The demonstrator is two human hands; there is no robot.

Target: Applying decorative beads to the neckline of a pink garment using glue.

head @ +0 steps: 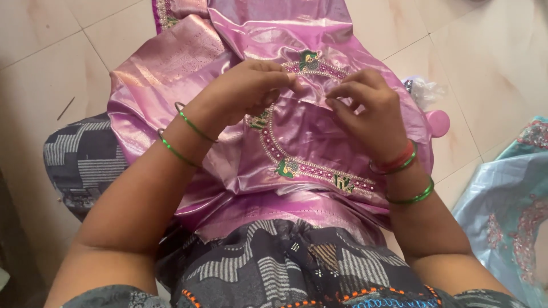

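A shiny pink blouse point(302, 137) lies spread over my lap, with a curved neckline band point(274, 149) of beads and green embroidered motifs. My left hand point(245, 91) pinches the fabric near the top of the beaded band, fingers closed on the cloth. My right hand point(368, 111) holds the fabric just to the right of it, fingertips bent onto the cloth. Both wrists wear green bangles. Whether a needle sits between the fingers cannot be told.
I sit on a pale tiled floor point(491, 51). A light blue embroidered cloth point(508, 211) lies at the right. A small pink round lid point(438, 122) and a clear plastic bag point(425, 90) peek out beside the blouse. My patterned grey garment point(85, 159) covers my knees.
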